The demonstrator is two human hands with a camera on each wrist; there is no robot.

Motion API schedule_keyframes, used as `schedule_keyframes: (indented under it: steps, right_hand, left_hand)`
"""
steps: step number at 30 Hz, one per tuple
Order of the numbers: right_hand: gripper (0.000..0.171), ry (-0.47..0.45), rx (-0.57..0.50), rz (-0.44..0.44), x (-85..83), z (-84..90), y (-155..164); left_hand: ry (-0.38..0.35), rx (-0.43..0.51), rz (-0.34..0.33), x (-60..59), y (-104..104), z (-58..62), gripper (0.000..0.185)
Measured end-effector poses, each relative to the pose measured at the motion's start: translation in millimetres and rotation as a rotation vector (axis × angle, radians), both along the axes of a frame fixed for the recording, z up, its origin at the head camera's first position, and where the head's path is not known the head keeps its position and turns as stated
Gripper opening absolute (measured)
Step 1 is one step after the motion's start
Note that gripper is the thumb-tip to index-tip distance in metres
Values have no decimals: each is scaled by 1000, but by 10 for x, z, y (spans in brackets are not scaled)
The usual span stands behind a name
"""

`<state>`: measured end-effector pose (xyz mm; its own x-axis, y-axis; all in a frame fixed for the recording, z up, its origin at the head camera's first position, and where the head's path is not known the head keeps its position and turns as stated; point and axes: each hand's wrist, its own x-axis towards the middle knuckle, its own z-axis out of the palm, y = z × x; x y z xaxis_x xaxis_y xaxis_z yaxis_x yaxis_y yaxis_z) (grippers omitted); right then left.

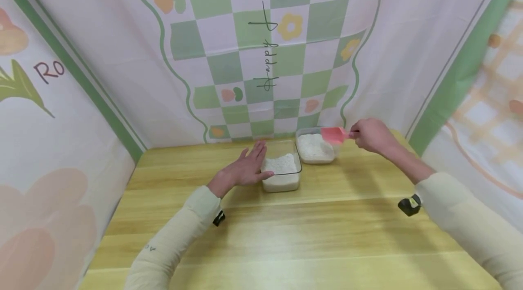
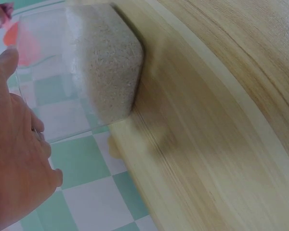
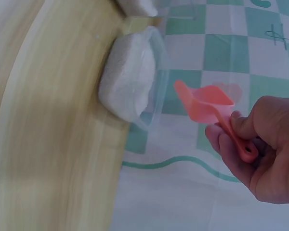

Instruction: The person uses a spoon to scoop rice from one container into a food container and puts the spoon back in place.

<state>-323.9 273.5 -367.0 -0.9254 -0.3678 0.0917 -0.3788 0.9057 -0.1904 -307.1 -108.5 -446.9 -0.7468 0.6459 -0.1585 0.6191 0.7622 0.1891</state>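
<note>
Two clear plastic tubs of white grains stand at the back of the wooden table (image 1: 286, 235). My left hand (image 1: 245, 169) lies flat with straight fingers against the left side of the nearer tub (image 1: 282, 169); the same tub (image 2: 103, 62) fills the left wrist view beside my left hand (image 2: 14, 159). My right hand (image 1: 369, 135) grips the handle of a pink scoop (image 1: 334, 135) held in the air over the right edge of the farther tub (image 1: 314, 147). In the right wrist view my right hand (image 3: 260, 154) holds the scoop (image 3: 207, 103) above and beside the farther tub (image 3: 132, 79).
A checked green and white cloth backdrop (image 1: 265, 54) hangs right behind the tubs, and cloth walls close in on the left and right. Bare wooden tabletop stretches from the tubs to the near edge.
</note>
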Motion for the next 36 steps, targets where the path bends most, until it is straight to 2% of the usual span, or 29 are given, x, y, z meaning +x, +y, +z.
schedule_keyframes:
  steps: [5, 11, 18, 22, 25, 27, 30, 34, 36]
  right_hand:
    - [19, -85, -124, 56, 81, 137, -126]
    - [20, -52, -102, 169, 173, 225, -455]
    - [25, 140, 74, 319, 172, 194, -930]
    - [21, 169, 217, 327, 142, 169, -1183]
    - [22, 223, 327, 381, 122, 119, -1345]
    - [24, 285, 360, 431, 111, 64, -1433]
    - [32, 398, 348, 518, 71, -61, -1529]
    - [23, 511, 376, 587, 29, -224, -1620]
    - [15, 522, 431, 605, 25, -280, -1650]
  left_hand:
    - [-2, 4, 2, 1, -26, 0, 91]
    - [-4, -2, 1, -10, -38, -21, 91]
    - [-20, -2, 7, -20, -34, -25, 91]
    - [-22, -9, 12, -22, -35, -11, 92]
    - [-17, -10, 10, -21, -35, -1, 92]
    - [-22, -8, 7, -18, -30, 5, 92]
    - [-30, -5, 4, -13, -23, 10, 91]
    - [-28, -5, 5, -15, -14, 5, 91]
    - [-25, -6, 3, -21, -5, 1, 91]
